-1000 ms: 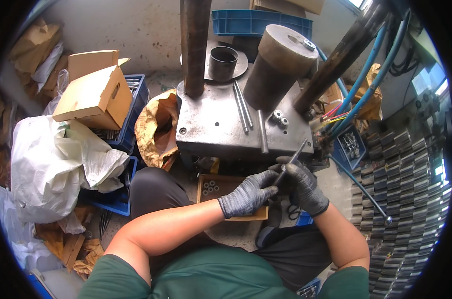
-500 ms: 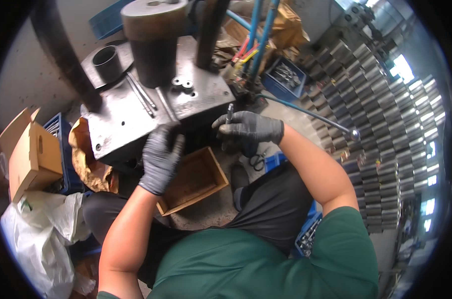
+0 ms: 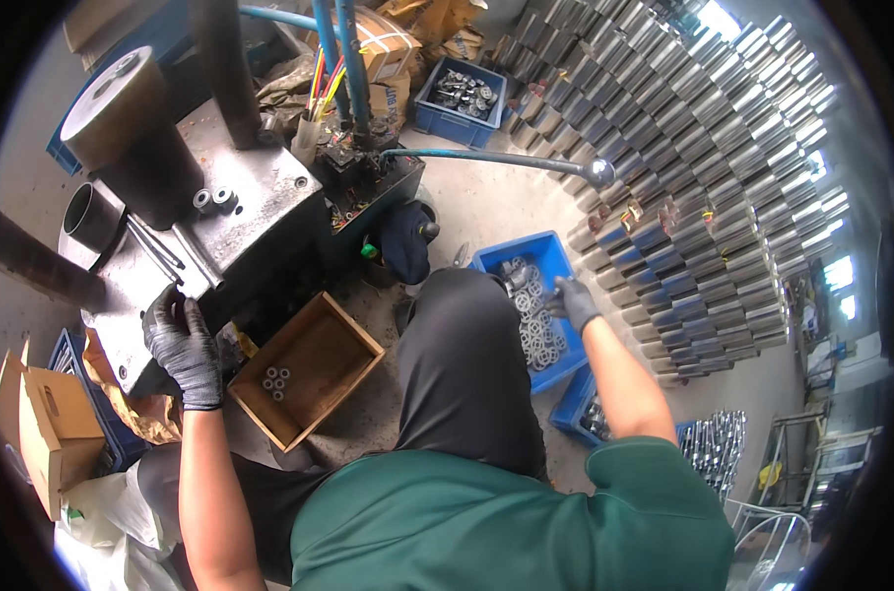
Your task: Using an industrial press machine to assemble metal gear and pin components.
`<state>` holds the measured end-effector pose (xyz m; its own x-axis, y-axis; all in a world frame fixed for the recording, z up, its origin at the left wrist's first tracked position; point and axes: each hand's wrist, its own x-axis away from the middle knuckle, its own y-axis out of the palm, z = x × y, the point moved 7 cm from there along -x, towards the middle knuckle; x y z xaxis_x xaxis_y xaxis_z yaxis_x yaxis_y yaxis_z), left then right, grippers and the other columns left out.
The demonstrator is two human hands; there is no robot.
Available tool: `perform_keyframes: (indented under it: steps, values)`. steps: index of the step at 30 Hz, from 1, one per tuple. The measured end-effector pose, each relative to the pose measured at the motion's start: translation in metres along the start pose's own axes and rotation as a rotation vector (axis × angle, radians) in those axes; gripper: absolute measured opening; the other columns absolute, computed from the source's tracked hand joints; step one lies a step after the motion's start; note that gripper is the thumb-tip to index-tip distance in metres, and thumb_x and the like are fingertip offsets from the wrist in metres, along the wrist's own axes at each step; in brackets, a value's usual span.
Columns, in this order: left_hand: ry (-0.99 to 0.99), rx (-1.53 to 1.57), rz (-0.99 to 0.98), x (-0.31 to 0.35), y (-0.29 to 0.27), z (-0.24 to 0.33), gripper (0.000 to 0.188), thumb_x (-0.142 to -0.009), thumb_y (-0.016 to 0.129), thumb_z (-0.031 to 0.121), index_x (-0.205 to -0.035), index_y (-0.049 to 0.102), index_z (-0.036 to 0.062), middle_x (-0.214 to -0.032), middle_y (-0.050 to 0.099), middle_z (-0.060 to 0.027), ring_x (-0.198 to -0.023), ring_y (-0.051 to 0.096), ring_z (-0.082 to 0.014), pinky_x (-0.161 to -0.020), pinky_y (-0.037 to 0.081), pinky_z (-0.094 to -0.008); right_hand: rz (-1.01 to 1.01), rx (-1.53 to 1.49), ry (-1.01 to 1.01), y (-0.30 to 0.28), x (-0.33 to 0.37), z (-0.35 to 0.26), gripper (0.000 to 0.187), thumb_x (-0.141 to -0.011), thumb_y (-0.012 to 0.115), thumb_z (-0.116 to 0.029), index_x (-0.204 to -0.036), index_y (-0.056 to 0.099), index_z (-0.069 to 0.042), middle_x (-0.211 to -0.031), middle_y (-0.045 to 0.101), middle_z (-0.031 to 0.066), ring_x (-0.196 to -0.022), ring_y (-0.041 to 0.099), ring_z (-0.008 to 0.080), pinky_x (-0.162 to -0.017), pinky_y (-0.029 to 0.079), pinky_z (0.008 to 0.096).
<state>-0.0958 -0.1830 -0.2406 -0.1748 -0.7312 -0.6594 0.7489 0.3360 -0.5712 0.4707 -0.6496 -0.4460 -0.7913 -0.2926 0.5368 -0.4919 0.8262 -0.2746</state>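
Observation:
My left hand [image 3: 183, 347], in a dark grey glove, is beside the front edge of a steel press table [image 3: 127, 330]. Its fingers are apart with nothing visible between them, close to the end of a metal rod [image 3: 198, 256] lying on the table. At the right, my gloved right hand [image 3: 572, 301] hovers at the inner side of a blue bin [image 3: 553, 248] containing many flat metal rings [image 3: 537, 330]. Its fingers reach toward the rings, and no part shows in them.
A wooden box [image 3: 353, 372] with several small rings sits on the floor. A thick cylinder [image 3: 136, 133] and two small bushings [image 3: 213, 201] are on the press table. Stacked metal tubes [image 3: 654, 197] fill the right side. A ball-ended lever [image 3: 506, 158] projects across the back.
The view has turned right. My right hand has gone from the table front to the blue bin, and the slim metal pin it held no longer shows. My left hand stays near the table.

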Motion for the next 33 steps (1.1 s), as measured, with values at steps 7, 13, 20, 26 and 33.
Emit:
perform_keyframes:
  steps: [7,13,20,26,33]
  values:
    - [0.051,-0.014,0.016,0.008,0.001,-0.008,0.025,-0.092,0.071,0.007,-0.116,0.067,-0.0003,-0.104,0.067,-0.0155,-0.103,0.063,-0.0340,-0.097,0.048,-0.0445,0.460,-0.475,0.246,-0.046,0.004,0.174,0.027,-0.102,0.057,-0.034,-0.101,0.061,-0.007,-0.081,0.070,0.0117,-0.061,0.070,0.0224,-0.044,0.054,0.0316]
    - [0.112,-0.158,0.020,0.009,0.008,-0.013,0.023,-0.093,0.070,0.007,-0.114,0.069,-0.0007,-0.108,0.068,-0.0162,-0.103,0.063,-0.0339,-0.096,0.048,-0.0459,0.468,-0.061,-0.036,-0.071,0.012,0.177,0.020,-0.100,0.060,-0.022,-0.103,0.064,-0.003,-0.082,0.068,0.0108,-0.062,0.068,0.0201,-0.048,0.054,0.0308]
    - [0.174,-0.135,0.021,0.011,0.006,-0.022,0.024,-0.093,0.070,0.007,-0.116,0.068,0.0004,-0.109,0.068,-0.0159,-0.103,0.062,-0.0345,-0.096,0.048,-0.0468,0.365,-0.133,0.238,-0.080,0.007,0.182,0.028,-0.101,0.061,-0.028,-0.112,0.066,-0.003,-0.087,0.074,0.0156,-0.063,0.072,0.0232,-0.050,0.058,0.0333]
    - [0.172,-0.185,-0.014,0.012,0.004,-0.013,0.027,-0.092,0.070,0.004,-0.119,0.067,0.0019,-0.111,0.066,-0.0153,-0.106,0.061,-0.0343,-0.098,0.047,-0.0465,0.208,0.631,0.155,-0.087,-0.005,0.171,0.024,-0.099,0.064,-0.025,-0.101,0.071,-0.003,-0.090,0.075,0.0153,-0.073,0.073,0.0221,-0.065,0.059,0.0365]
    - [0.170,-0.145,-0.056,0.014,0.005,-0.021,0.038,-0.087,0.070,0.000,-0.125,0.065,0.0038,-0.115,0.065,-0.0156,-0.110,0.060,-0.0346,-0.101,0.046,-0.0465,0.134,0.586,-0.198,-0.068,0.017,0.166,0.036,-0.090,0.076,-0.021,-0.120,0.072,-0.001,-0.103,0.078,0.0140,-0.089,0.073,0.0200,-0.080,0.055,0.0325]
